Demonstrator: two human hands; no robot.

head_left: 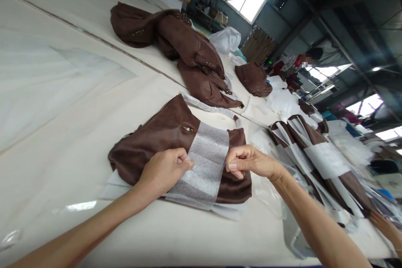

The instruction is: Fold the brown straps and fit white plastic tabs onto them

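Observation:
A brown leather handbag (150, 134) lies on the table in front of me, with a band of white foam sheet (207, 155) around its middle. A small zip pull shows on its front, and its strap (213, 109) is wrapped in white material. My left hand (166, 171) is closed in a pinch at the foam's left edge, its thumb over the sheet. At the right edge my right hand (246, 161) is curled, thumb against fingers, just above the leather. Whatever either pinch holds is too small or hidden to make out. White sheets stick out beneath the bag.
More brown bags (194, 50) lie across the table beyond a long seam. To the right, several foam-banded bags (329, 159) lean together, with another person's hand (383, 222) beside them. Clear plastic (292, 205) lies near my right forearm. Other people stand farther back.

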